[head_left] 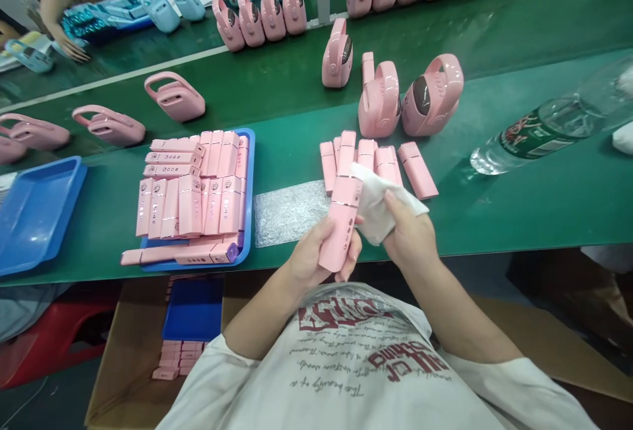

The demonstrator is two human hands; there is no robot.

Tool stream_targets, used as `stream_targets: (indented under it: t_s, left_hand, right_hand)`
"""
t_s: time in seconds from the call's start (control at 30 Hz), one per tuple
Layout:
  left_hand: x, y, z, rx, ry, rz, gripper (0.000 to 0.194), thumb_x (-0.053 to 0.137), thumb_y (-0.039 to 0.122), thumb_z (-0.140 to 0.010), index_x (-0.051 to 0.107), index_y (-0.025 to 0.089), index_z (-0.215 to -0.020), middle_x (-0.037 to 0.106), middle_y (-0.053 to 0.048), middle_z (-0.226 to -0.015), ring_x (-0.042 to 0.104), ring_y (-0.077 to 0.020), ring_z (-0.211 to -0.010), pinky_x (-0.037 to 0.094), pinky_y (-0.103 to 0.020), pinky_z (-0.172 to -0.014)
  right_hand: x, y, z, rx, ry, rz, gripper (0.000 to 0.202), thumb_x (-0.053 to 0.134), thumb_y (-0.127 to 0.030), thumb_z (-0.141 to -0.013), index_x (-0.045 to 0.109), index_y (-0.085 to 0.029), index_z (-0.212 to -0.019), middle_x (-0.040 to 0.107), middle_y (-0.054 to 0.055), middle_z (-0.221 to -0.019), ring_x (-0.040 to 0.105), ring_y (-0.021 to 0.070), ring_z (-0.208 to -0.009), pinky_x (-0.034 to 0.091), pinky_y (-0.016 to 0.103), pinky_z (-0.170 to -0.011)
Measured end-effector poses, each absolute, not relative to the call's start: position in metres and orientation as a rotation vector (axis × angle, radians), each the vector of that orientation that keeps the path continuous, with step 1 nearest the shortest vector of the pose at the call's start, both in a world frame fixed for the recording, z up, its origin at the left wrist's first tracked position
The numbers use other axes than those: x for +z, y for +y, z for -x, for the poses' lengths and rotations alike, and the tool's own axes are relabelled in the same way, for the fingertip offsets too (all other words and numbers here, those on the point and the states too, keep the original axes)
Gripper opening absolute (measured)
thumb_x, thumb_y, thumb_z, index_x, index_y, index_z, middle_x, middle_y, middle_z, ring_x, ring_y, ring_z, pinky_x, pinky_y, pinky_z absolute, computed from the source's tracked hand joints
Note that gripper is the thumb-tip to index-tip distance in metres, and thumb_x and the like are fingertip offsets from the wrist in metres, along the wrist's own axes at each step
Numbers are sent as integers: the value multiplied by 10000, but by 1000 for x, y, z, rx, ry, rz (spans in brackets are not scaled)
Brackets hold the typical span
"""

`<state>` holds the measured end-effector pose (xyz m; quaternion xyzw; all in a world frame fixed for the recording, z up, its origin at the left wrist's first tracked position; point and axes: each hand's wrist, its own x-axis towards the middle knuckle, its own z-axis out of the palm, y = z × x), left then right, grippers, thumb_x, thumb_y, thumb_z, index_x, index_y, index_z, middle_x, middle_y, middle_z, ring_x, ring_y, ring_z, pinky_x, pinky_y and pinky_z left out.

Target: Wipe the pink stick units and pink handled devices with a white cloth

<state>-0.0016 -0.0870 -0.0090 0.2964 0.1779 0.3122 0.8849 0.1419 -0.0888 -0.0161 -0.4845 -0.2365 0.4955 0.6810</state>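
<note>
My left hand [316, 252] is wrapped round the lower part of a pink microphone [340, 222], a slim body with a row of small buttons and a shiny band, held tilted with its top away from me. My right hand [410, 229] pinches a white cloth [378, 202], which touches the microphone's side near the band. Just beyond, several more pink microphones [417, 169] lie on the green table. Under and left of the held one is a sheet of bubble wrap [289, 212].
A blue tray [248, 186] full of pink microphones stands left; another blue tray [42, 212] is farther left. Pink handled speakers [378, 103] stand beyond. A water bottle [539, 130] is at right. A cardboard box [131, 351] sits below. Across the table is another person's hand [69, 44].
</note>
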Motion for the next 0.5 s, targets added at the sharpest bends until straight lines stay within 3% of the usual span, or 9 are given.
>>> stream_targets:
  t_s: [0.13,0.2,0.27,0.37,0.43,0.5]
  left_hand:
    - [-13,-91,-7,533,491,-780,543,528,579,-847,500,121,-1137,621,-30,-687,611,-141,-504,474,-213,-390]
    - [-12,-96,-11,470,528,-827,556,584,573,-818,497,133,-1148,618,-36,-735,632,-145,-599,519,-237,-493]
    - [-10,-99,-12,461,550,-856,577,698,506,-755,498,160,-1172,622,-53,-854,643,-144,-747,539,-259,-646]
    - [-11,-101,-8,461,541,-961,701,779,400,-694,450,209,-1282,584,-107,-1116,615,-158,-942,509,-288,-789]
    - [-11,-100,1,406,545,-1097,695,734,378,-744,417,224,-1343,549,-139,-1221,600,-170,-1003,495,-314,-825]
    - [-8,-97,14,360,592,-1229,600,653,381,-814,435,229,-1352,547,-151,-1257,598,-182,-1034,487,-342,-849]
  right_hand:
    - [-13,-110,-136,1196,-855,1125,425,662,-530,-790,647,-185,-1037,606,-31,-560,533,109,-397,509,224,-406]
    - [-12,-114,-136,1160,-953,1160,409,673,-503,-791,645,-182,-1044,559,-47,-514,465,97,-347,456,218,-351]
    - [-11,-113,-140,1054,-977,1206,362,683,-482,-782,662,-179,-978,603,-16,-594,533,121,-438,491,239,-413]
    - [-1,-105,-156,755,-883,1311,284,726,-434,-734,679,-199,-885,668,33,-800,636,182,-678,550,306,-632]
    - [11,-95,-176,480,-735,1342,214,749,-389,-701,679,-243,-842,665,31,-909,644,212,-834,517,336,-789]
    - [24,-81,-200,410,-830,1377,175,653,-386,-759,675,-280,-897,645,52,-1064,600,259,-1046,426,382,-949]
